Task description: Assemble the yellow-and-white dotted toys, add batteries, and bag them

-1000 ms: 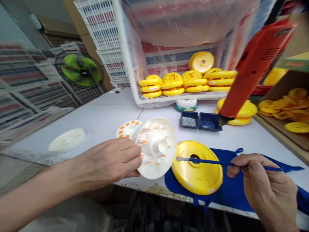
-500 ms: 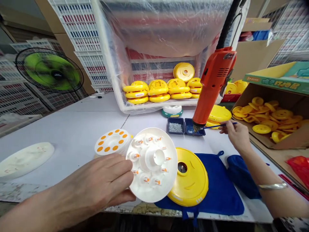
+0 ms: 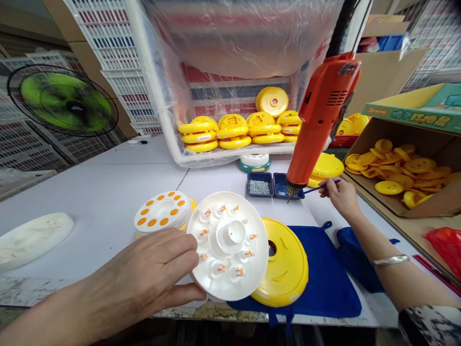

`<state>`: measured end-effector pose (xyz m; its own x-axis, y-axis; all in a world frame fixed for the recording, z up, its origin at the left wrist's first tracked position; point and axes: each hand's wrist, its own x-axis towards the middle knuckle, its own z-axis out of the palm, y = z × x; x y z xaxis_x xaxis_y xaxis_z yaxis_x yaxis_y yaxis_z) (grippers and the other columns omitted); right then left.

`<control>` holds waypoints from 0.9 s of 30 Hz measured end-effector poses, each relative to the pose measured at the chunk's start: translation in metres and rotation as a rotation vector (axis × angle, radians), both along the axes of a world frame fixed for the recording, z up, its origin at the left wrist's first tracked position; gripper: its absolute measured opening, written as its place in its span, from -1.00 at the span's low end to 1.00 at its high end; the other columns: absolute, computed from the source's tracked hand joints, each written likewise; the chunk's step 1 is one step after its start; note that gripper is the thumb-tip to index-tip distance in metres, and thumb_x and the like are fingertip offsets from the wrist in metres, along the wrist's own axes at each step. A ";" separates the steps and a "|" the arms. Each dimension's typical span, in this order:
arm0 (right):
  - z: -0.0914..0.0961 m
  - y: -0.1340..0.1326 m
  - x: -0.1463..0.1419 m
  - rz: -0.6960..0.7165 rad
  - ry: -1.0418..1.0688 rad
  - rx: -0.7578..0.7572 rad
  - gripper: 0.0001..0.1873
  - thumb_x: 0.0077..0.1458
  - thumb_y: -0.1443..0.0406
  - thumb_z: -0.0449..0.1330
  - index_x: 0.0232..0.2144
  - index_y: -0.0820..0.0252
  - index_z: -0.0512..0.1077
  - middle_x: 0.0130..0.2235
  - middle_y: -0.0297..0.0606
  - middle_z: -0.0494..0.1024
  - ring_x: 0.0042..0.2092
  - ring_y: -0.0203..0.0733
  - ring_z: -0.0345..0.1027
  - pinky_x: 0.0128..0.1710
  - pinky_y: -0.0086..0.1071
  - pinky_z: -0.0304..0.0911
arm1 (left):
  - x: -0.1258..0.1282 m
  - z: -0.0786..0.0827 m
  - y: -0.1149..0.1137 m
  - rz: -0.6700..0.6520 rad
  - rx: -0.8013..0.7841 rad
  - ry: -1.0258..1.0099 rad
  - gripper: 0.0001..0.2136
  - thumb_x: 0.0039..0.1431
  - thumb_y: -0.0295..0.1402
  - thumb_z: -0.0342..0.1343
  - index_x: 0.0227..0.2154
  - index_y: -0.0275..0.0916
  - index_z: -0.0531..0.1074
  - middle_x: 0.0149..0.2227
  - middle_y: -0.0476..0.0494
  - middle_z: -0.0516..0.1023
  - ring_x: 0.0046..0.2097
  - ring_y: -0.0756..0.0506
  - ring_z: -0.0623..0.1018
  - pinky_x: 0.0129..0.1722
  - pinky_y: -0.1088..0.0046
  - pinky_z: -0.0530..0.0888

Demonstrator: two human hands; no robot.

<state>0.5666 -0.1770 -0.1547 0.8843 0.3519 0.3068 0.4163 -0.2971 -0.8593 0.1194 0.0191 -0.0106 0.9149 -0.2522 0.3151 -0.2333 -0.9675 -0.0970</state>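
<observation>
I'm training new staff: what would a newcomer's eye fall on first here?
Probably the orange-red power driver, hanging before the dark-blue trays right of centre. Next, the white disc in the left grip, partly covering a yellow disc at lower middle. The green fan also stands out at upper left.

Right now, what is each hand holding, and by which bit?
The left fingers hold the white disc by its left edge. The right fingers hold a thin blue stick partway along its length.
</observation>
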 end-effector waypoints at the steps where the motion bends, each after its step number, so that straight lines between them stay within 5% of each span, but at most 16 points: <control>1: -0.003 -0.001 0.002 0.000 0.041 0.028 -0.65 0.27 0.08 0.14 -0.38 0.24 0.46 -0.52 -0.33 0.50 -0.51 -0.29 0.40 -0.44 -0.38 0.36 | 0.003 -0.002 0.000 0.010 -0.043 0.019 -0.75 0.39 -0.18 0.00 -0.37 -0.21 0.35 -0.35 -0.08 0.49 -0.34 -0.07 0.48 -0.36 0.41 0.38; 7: -0.013 -0.018 -0.006 0.016 0.228 0.179 -0.59 0.18 -0.03 0.17 -0.23 0.21 0.45 -0.52 -0.34 0.50 -0.53 -0.27 0.42 -0.52 -0.40 0.34 | 0.020 -0.021 0.002 0.042 -0.295 -0.015 -0.75 0.29 -0.15 0.15 -0.34 -0.23 0.31 -0.38 -0.04 0.45 -0.34 -0.04 0.45 -0.35 0.49 0.37; 17: -0.016 -0.059 -0.035 -0.003 0.251 0.202 -0.48 0.04 -0.12 0.19 -0.15 0.12 0.41 -0.45 -0.22 0.53 -0.51 -0.14 0.42 -0.49 -0.25 0.37 | 0.037 -0.038 -0.006 0.008 -0.386 -0.093 -0.72 0.22 -0.18 0.23 -0.36 -0.23 0.28 -0.40 -0.03 0.43 -0.34 -0.04 0.42 -0.35 0.50 0.37; 22: -0.001 -0.088 -0.088 -0.078 0.056 0.164 -0.62 0.18 -0.05 0.15 -0.10 0.03 0.41 -0.36 -0.19 0.48 -0.43 -0.10 0.36 -0.33 -0.11 0.34 | 0.036 -0.040 -0.013 -0.058 -0.367 -0.153 -0.73 0.19 -0.19 0.27 -0.33 -0.24 0.33 -0.38 -0.08 0.49 -0.33 -0.06 0.48 -0.33 0.48 0.42; 27: 0.003 -0.084 -0.153 0.225 -0.174 0.009 -0.51 0.16 0.11 0.23 0.12 -0.01 0.32 -0.06 -0.15 0.51 -0.24 -0.08 0.46 -0.24 -0.15 0.41 | 0.045 -0.043 -0.026 -0.146 -0.417 -0.204 -0.71 0.14 -0.17 0.31 -0.33 -0.24 0.36 -0.36 -0.12 0.51 -0.33 -0.06 0.50 -0.33 0.47 0.44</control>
<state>0.4132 -0.2611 -0.1517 0.7181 0.5301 0.4509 0.6124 -0.1735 -0.7713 0.1645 -0.0074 -0.0532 0.7881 -0.1876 0.5862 -0.3865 -0.8921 0.2340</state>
